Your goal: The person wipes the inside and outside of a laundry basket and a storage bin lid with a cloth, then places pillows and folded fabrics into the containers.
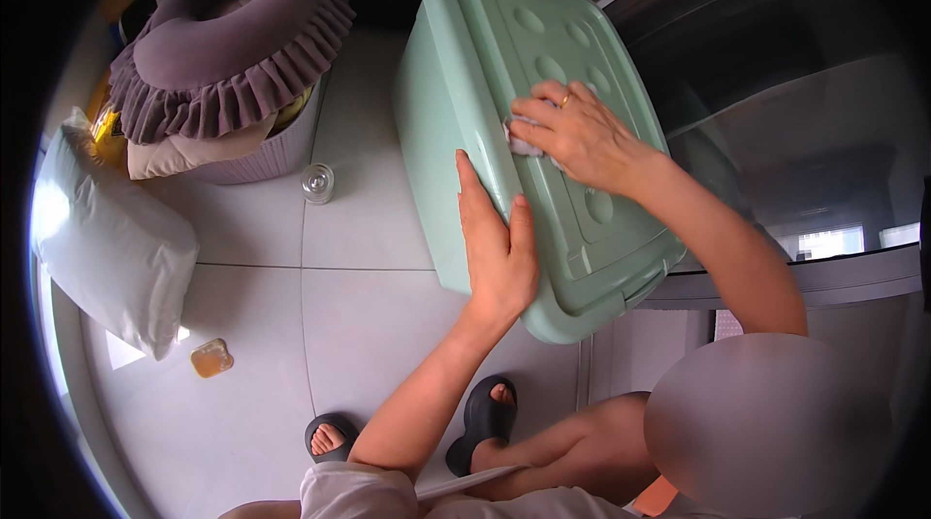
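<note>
A pale green plastic storage box (429, 148) with its ridged lid (502, 75) on stands before me. My left hand (498, 253) holds the box at the lid's near left rim. Its fingers lie along the side wall, and the thumb reaches over the edge. On top of the lid, my right hand (582, 130), with a ring on one finger, presses down a crumpled white cloth or wipe (525, 141). Part of that cloth is hidden under the fingers. Round dimples show in the lid around this hand.
A purple ruffled ring cushion (240, 60) tops a woven-look plastic basket (251, 155) at upper left. Beside it are a clear glass jar or lid (318, 183), a shiny white bag (120, 228) and a small amber piece (212, 358) on the tiled floor (371, 330). Dark glass (793, 133) lies right.
</note>
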Tool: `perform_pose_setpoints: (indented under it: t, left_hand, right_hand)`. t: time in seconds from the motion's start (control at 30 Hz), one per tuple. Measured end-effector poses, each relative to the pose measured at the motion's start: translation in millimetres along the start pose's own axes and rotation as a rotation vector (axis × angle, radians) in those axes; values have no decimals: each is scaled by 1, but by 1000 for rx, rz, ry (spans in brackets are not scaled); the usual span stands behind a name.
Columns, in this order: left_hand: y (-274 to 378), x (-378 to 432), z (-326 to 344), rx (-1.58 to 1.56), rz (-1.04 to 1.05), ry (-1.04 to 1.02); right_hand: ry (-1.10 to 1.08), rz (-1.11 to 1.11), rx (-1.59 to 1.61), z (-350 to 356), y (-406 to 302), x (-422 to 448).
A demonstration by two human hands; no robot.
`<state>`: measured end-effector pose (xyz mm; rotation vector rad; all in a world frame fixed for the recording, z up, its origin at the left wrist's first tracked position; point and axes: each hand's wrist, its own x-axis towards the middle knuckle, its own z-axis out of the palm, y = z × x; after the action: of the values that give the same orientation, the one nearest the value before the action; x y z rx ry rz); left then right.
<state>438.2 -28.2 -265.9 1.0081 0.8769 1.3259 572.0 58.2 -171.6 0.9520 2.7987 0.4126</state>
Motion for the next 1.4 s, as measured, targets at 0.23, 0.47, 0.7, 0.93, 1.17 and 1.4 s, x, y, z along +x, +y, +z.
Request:
perform_pose_setpoints:
  t: [0.23, 0.47, 0.7, 0.93, 1.17, 1.4]
  left_hand:
    - [-3, 0, 5, 72, 39, -6]
    - [-3, 2, -3, 232, 87, 42]
    - [23, 39, 5, 659, 123, 12]
    - [13, 41, 1, 641, 172, -27]
    - [16, 41, 1, 574, 178, -10]
    - [18, 43, 2, 547, 172, -23]
  right_hand:
    - [74, 142, -83, 19, 38, 36]
    - [4, 177, 219, -20, -56, -36]
    - [152, 226, 216, 13, -9, -18]
    - [290, 276, 183, 78, 128, 101]
    - [420, 569, 97, 137, 197, 101]
    - [167, 1147, -41, 149, 244, -14]
